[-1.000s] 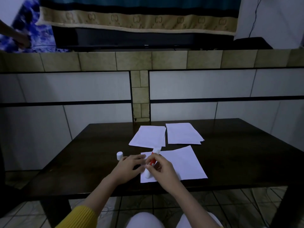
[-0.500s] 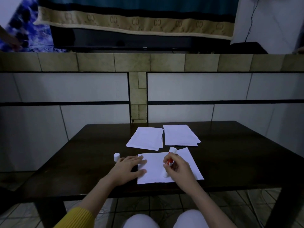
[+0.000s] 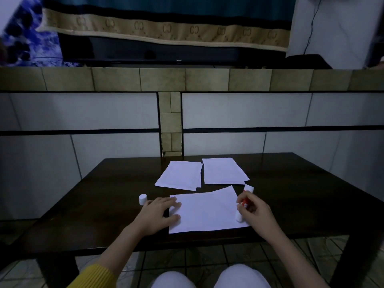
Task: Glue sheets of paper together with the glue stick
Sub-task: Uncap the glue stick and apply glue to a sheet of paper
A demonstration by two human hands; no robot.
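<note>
Fingers (image 3: 252, 204) of the right hand (image 3: 256, 213) curled round a glue stick (image 3: 245, 201), gripping its red-and-white barrel at the middle. Held tilted, white upper end pointing up and away toward the far stacks, lower white end down at the right edge of the near sheet of paper (image 3: 205, 208); hard to tell whether that end actually touches the paper. Left hand (image 3: 158, 213) laid flat with fingers stretched out and slightly spread, fingertips pressing on the left edge of the same sheet, thumb near its lower left corner. Sheet lying slightly askew near the front edge of a dark wooden table (image 3: 301, 204). Just beside the left hand, by the knuckles, a small white cap (image 3: 143, 199) standing upright on the tabletop, clear of the paper. Farther back, two stacks of white paper side by side: left stack (image 3: 178, 175) turned at an angle with sheets a little fanned, right stack (image 3: 223, 171) squarer, its near edge close to the top of the glue stick. Yellow sleeve (image 3: 93, 277) on the left forearm at the bottom of the view, white-clad knees (image 3: 207, 277) below the table edge. Behind the table, a tiled wall (image 3: 104, 113) with a tan band along the top.
</note>
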